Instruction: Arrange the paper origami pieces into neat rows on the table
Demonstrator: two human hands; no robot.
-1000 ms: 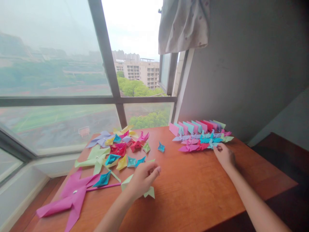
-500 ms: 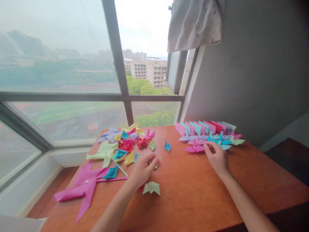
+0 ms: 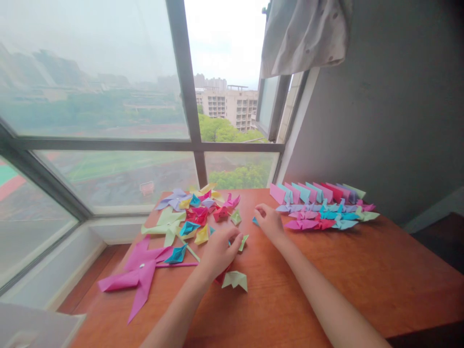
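My left hand [image 3: 222, 250] rests low over the table with its fingers curled in. A speck of blue shows by its fingers, but what they hold, if anything, is hidden. Beside its fingertips lies a small green folded paper [image 3: 244, 242]. Below it sit a pale green folded paper [image 3: 235, 279] and a partly hidden red one [image 3: 221, 277]. My right hand [image 3: 268, 221] hovers at a small blue origami piece [image 3: 255, 221], covering most of it. Its fingers are bent loosely, and nothing shows between them. Rows of paper cranes [image 3: 302, 224], including a red crane [image 3: 324, 223], lie farther right.
Pink [image 3: 140, 273], green [image 3: 167, 226] and lilac [image 3: 175, 198] paper pinwheels lie on the left of the wooden table [image 3: 290, 309], among several small folded pieces. Coloured folded papers [image 3: 313, 193] stand in a row at the back right. Windows [image 3: 108, 183] border the far side.
My right hand has moved left from the crane rows to the blue piece. A red crane now shows where that hand was. My left hand stays nearly in place; the view has shifted slightly.
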